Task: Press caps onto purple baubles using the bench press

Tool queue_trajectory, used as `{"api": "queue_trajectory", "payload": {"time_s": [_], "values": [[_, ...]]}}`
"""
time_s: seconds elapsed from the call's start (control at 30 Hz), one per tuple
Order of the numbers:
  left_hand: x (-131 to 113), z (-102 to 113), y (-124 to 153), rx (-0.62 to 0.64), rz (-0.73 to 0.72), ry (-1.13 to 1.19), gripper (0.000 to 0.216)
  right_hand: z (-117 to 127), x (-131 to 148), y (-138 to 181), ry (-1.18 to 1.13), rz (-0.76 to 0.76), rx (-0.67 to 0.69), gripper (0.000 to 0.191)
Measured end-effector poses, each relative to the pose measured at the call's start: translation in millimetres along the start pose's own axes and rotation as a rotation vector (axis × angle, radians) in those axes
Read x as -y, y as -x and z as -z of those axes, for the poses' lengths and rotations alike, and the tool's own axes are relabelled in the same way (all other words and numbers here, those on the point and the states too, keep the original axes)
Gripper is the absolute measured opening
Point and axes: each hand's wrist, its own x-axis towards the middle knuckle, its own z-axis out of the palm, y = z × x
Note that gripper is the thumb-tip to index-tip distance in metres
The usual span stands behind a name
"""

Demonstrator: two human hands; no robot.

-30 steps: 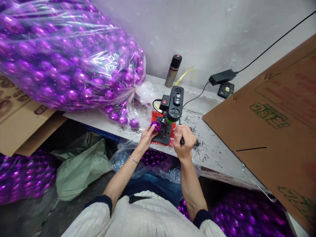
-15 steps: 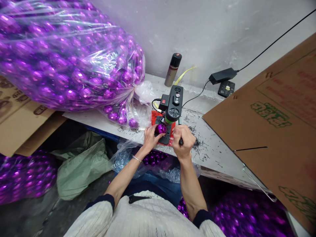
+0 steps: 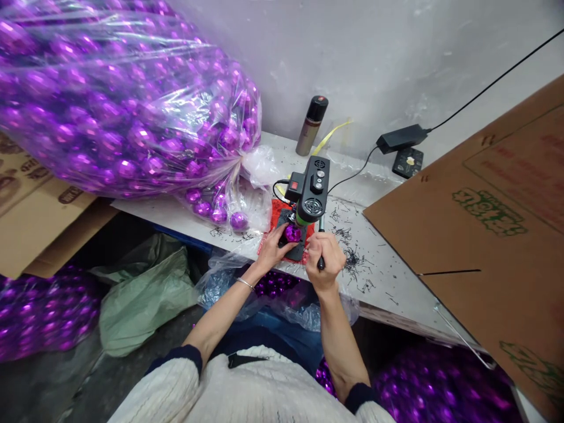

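Observation:
Under the head of a small black press machine [image 3: 314,188], a shiny purple faceted ball [image 3: 293,233] sits on the machine's dark base. My left hand [image 3: 274,249] grips this ball from the left, thumb along its near side and fingers round the far side. My right hand [image 3: 326,258] is closed in a fist round the machine's lever handle [image 3: 321,263], whose black end sticks out below the fingers. A red mat [image 3: 277,207] lies beneath the machine.
On the table [image 3: 379,276] lie scattered short black bits [image 3: 351,257]. A big clear bag of purple balls [image 3: 132,117] fills the left. Behind stand a spray can [image 3: 312,126] and a black power adapter [image 3: 402,139]. A cardboard box [image 3: 484,235] leans in from the right.
My right hand has come slightly lower and nearer with the lever handle. The ball sits a little lower in the picture, with my left hand still on it. The whole view has shifted slightly.

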Motion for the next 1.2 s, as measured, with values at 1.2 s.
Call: {"api": "queue_trajectory", "payload": {"time_s": [1.2], "values": [[5.4,-4.1,-2.7,-0.022,-0.049,-0.017,0.054,-35.5,-18.6,39.6,-0.063,0.060,-0.194,0.026]]}}
